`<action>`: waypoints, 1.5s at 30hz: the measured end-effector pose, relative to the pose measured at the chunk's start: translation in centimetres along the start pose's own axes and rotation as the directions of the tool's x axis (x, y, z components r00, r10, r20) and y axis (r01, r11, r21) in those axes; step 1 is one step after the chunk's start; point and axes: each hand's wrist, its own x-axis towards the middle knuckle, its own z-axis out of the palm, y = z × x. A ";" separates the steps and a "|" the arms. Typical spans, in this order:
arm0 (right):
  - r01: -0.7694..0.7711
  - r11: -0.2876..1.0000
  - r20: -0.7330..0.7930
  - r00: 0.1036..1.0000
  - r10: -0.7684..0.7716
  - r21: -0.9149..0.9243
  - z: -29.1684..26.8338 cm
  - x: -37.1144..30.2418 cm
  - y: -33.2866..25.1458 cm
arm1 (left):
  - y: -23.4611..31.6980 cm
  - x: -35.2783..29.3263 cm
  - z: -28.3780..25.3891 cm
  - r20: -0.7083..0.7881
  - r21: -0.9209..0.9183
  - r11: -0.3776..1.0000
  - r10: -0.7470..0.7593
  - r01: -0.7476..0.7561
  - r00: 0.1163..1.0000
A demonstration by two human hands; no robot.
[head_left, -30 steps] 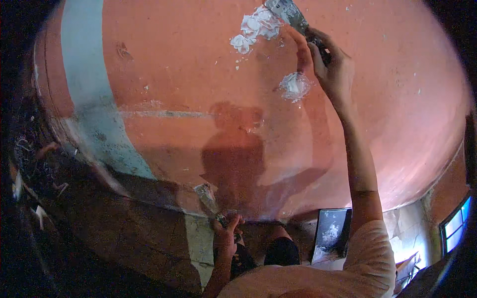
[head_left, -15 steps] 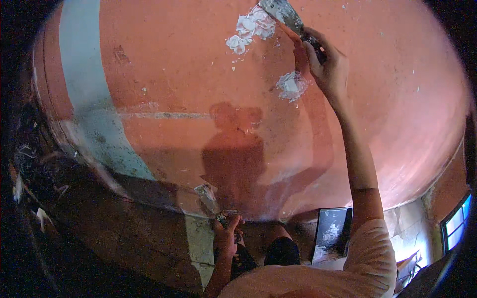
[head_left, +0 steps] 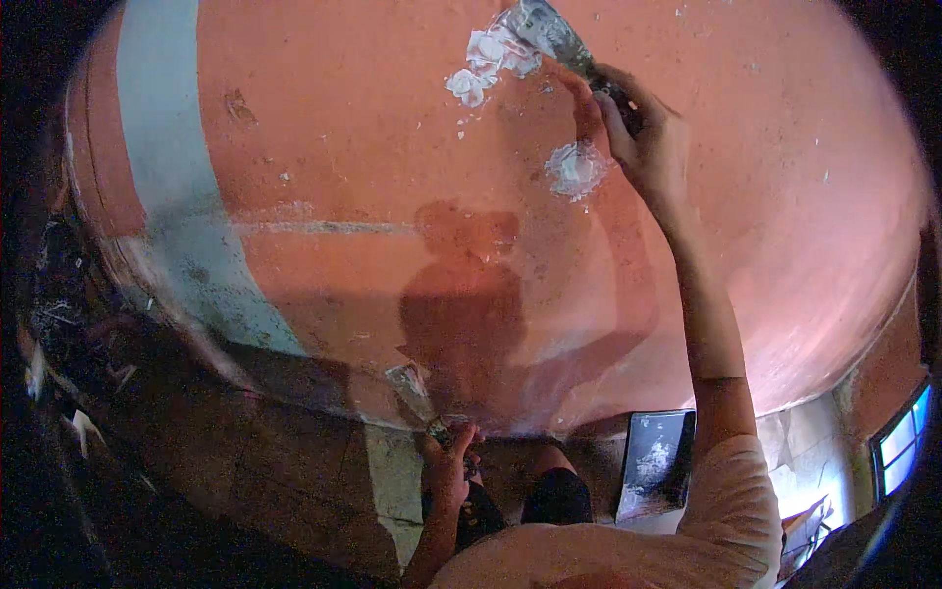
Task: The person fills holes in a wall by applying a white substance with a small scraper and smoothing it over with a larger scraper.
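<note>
High on the orange wall, my right hand grips the dark handle of a putty knife. Its wide, smeared blade lies against or very near a patch of white putty; I cannot tell how firmly it presses. Below that hand, a second putty patch sits on the wall. Down by my lap, my left hand is closed round another scraper, narrower, with white residue on its blade, pointing up and to the left.
A dark tray with white putty smears stands low, beside my right upper arm. A pale vertical stripe runs down the wall's left side. Dark clutter lies at the far left, and a bright window shows at lower right.
My right hand and its putty knife have shifted slightly left and down over the upper putty patch. The left hand stays nearly where it was.
</note>
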 end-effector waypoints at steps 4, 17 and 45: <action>-0.081 0.992 0.098 0.993 0.072 0.100 -0.2 0.0 -0.6 | 1.0 -0.5 0.9 -0.016 0.033 0.999 -0.014 0.015 1.000; 0.015 0.997 0.052 0.998 -0.019 0.069 -0.1 0.2 -0.9 | 1.1 -0.5 0.8 -0.032 0.041 0.995 -0.087 0.088 0.996; 0.012 0.999 0.046 0.999 -0.014 0.044 0.3 0.6 -1.3 | 0.8 -0.1 0.6 0.029 0.065 0.997 -0.038 0.036 0.999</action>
